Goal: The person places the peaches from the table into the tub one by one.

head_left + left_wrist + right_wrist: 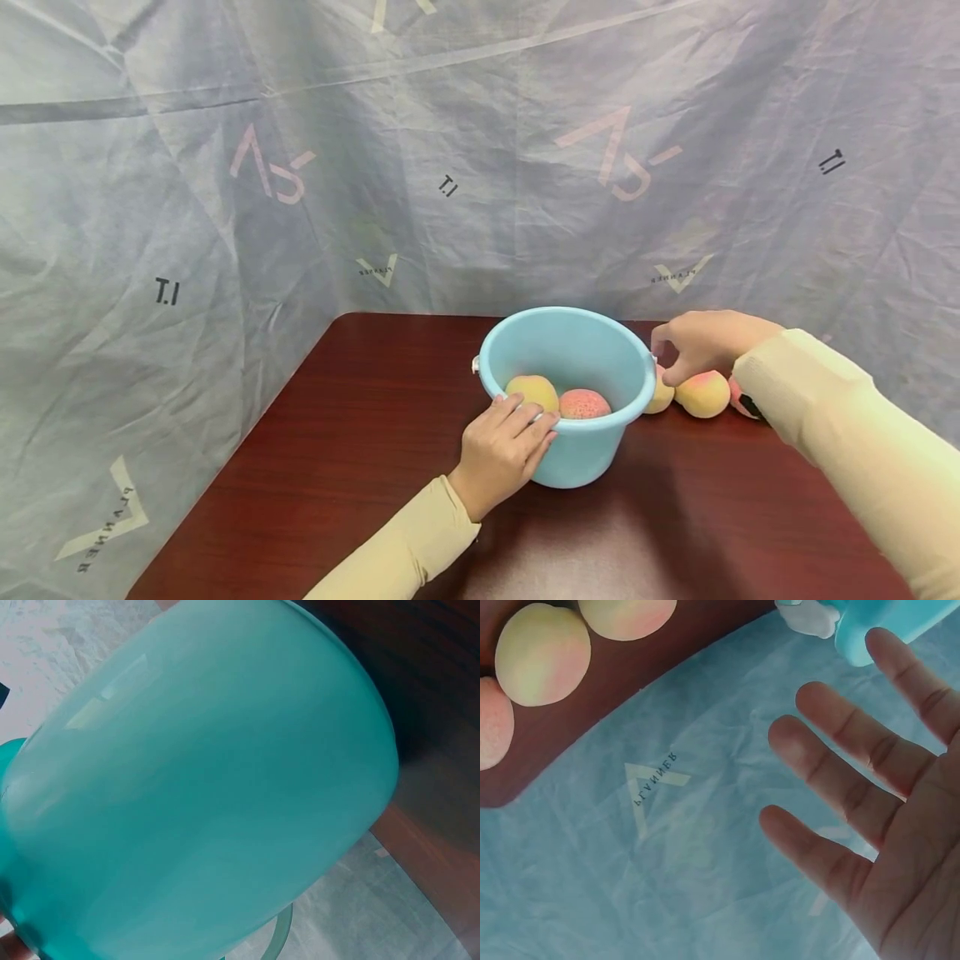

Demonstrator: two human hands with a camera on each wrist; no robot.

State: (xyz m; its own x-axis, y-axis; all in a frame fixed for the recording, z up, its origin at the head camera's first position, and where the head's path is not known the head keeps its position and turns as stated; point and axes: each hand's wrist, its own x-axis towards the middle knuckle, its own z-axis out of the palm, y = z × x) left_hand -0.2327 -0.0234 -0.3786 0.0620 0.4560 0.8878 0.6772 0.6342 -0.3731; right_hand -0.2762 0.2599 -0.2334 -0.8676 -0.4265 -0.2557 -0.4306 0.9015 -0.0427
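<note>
A light blue bucket [577, 450] stands on the table with a yellow peach [534, 392] and a redder peach [585, 404] inside. My left hand [502, 450] grips its near rim, fingers hooked over the edge. The bucket's side [202, 780] fills most of the left wrist view. My right hand [701, 342] hovers just off the bucket's right rim, above a row of peaches, with its fingers spread and holding nothing. Two yellow-pink peaches, one [660, 393] partly behind the rim and another [703, 394], lie beneath it; a redder peach [738, 395] is partly covered by the sleeve.
The dark red-brown table [360, 433] reaches back to a grey printed sheet [465, 150] hung behind and to the left. A white handle joint [808, 616] juts from the bucket's side near my right fingers.
</note>
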